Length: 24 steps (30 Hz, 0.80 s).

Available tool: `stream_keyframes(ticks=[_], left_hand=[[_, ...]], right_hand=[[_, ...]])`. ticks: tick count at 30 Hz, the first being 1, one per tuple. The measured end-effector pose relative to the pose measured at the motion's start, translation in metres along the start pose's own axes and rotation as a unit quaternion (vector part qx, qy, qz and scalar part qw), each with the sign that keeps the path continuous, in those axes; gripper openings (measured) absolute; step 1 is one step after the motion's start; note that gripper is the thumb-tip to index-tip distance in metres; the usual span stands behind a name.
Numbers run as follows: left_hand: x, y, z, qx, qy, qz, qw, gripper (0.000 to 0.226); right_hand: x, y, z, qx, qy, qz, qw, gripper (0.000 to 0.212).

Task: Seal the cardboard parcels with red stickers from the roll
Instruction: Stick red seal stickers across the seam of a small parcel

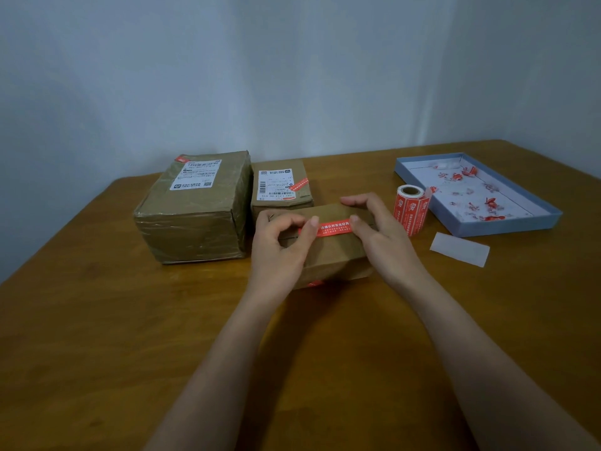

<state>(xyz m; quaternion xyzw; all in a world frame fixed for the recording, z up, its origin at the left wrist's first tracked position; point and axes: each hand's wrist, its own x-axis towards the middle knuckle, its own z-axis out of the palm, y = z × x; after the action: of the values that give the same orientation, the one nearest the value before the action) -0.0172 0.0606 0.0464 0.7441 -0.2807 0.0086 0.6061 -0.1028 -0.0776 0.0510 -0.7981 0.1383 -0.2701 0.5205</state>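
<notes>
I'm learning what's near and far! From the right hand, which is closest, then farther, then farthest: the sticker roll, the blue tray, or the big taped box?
Going by the head view, from the right hand:
1. Sticker roll, just right of the hand.
2. Blue tray, farther right, past the roll.
3. Big taped box, far off on the left side of the table.
</notes>
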Motion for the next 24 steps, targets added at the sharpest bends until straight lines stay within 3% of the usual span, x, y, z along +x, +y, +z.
stream_keyframes(ticks=[6,15,24], left_hand=[[-0.0006,0.0004,0.0005,-0.012,-0.001,0.009,1.0,0.005],[-0.0011,0.0022,-0.0012,-0.01,-0.009,-0.007,1.0,0.013],[-0.0012,0.0057,-0.0017,-0.029,-0.022,-0.02,0.999,0.018]], right_hand=[[-0.0023,-0.0036,0.008,0.001,0.038,-0.023,0.999,0.029],[-0.0034,-0.0037,0.0017,0.03,-0.001,-0.024,0.999,0.045],[-0.0022,-0.0053,0.0009,0.063,-0.004,0.0,0.998,0.048]])
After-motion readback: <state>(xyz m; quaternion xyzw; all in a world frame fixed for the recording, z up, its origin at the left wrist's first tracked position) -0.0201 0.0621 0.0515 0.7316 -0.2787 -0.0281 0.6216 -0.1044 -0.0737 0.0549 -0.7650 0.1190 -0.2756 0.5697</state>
